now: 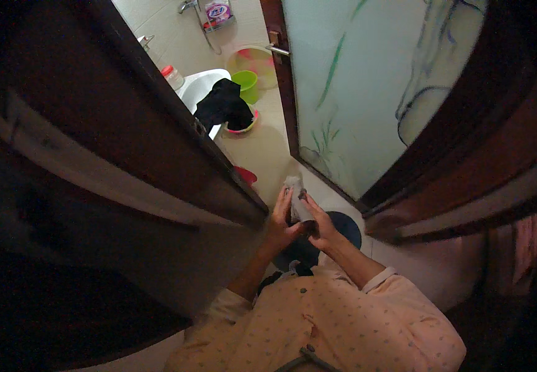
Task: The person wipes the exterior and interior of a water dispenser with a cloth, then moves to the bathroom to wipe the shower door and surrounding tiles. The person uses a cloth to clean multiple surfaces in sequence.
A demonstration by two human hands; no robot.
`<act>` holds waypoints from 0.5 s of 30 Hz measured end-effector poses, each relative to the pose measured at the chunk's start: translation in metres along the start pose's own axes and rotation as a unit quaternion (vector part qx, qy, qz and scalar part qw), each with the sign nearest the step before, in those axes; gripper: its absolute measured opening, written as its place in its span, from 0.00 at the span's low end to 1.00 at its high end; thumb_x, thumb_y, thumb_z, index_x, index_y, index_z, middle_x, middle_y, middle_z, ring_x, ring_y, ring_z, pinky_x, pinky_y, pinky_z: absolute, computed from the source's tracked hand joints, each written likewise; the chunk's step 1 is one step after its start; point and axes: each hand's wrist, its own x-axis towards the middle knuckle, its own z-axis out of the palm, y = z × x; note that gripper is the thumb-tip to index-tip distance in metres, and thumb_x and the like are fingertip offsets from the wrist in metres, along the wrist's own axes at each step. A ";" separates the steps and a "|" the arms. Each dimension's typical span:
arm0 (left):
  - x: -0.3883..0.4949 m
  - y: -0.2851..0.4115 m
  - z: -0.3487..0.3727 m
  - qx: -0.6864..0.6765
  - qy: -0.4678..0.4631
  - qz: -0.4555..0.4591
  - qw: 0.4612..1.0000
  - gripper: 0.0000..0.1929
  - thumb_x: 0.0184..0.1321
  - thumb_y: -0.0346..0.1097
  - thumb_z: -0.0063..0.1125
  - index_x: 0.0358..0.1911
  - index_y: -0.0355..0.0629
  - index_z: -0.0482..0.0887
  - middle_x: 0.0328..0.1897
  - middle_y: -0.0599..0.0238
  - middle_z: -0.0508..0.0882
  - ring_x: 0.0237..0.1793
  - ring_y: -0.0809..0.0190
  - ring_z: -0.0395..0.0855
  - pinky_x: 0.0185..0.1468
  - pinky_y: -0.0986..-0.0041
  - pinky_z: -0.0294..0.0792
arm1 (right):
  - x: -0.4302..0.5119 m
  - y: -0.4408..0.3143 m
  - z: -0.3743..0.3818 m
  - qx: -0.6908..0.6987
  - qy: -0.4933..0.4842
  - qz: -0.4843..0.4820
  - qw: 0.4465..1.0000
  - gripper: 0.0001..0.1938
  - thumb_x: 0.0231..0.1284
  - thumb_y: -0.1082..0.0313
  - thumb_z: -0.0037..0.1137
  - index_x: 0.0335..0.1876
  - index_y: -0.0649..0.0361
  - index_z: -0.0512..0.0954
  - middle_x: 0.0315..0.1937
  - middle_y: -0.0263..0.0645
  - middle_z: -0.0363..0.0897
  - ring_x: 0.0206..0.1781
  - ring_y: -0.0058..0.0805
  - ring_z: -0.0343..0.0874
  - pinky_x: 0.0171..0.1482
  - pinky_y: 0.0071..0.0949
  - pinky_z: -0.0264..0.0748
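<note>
Both of my hands are in front of me at the doorway, on either side of a folded whitish cloth (300,210) with a dark patch; it may be a sock. My left hand (281,222) presses it from the left, fingers pointing forward. From the right, my right hand (320,224) grips the same cloth, and the thumbs come close together at its near end. Beneath my hands is a dark round thing (346,229), perhaps a basin; my forearms hide part of it. Some dark and pale cloth (298,269) lies near my waist.
A frosted glass door (343,93) with a metal handle (277,50) stands ahead. Beyond the dark door frame (212,153), black cloth (224,104) hangs over a white washbasin (196,88). A green bucket (248,88), a large tub (249,58) and a red vessel (246,176) occupy the tiled floor.
</note>
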 end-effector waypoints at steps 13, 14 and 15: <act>0.211 -0.052 -0.032 -0.441 0.370 -0.133 0.807 0.18 0.56 0.28 0.54 0.52 0.43 0.73 0.47 0.65 0.78 0.47 0.60 0.77 0.52 0.67 0.69 | 0.277 -0.183 -0.031 -0.460 0.024 -0.238 0.855 0.23 0.57 0.67 0.52 0.59 0.61 0.68 0.59 0.41 0.69 0.62 0.38 0.65 0.65 0.32 0.57; 0.214 -0.053 -0.034 -0.461 0.373 -0.127 0.795 0.18 0.56 0.28 0.54 0.52 0.43 0.73 0.48 0.65 0.78 0.48 0.60 0.77 0.53 0.67 0.69 | 0.288 -0.194 -0.033 -0.515 0.052 -0.291 0.805 0.23 0.56 0.68 0.52 0.59 0.61 0.69 0.59 0.42 0.68 0.62 0.40 0.64 0.65 0.34 0.57; 0.226 -0.055 -0.036 -0.479 0.381 -0.118 0.782 0.17 0.57 0.29 0.53 0.52 0.43 0.73 0.48 0.66 0.78 0.48 0.60 0.77 0.53 0.67 0.69 | 0.306 -0.209 -0.032 -0.564 0.074 -0.342 0.748 0.23 0.54 0.69 0.52 0.58 0.61 0.69 0.59 0.42 0.68 0.62 0.42 0.63 0.65 0.35 0.57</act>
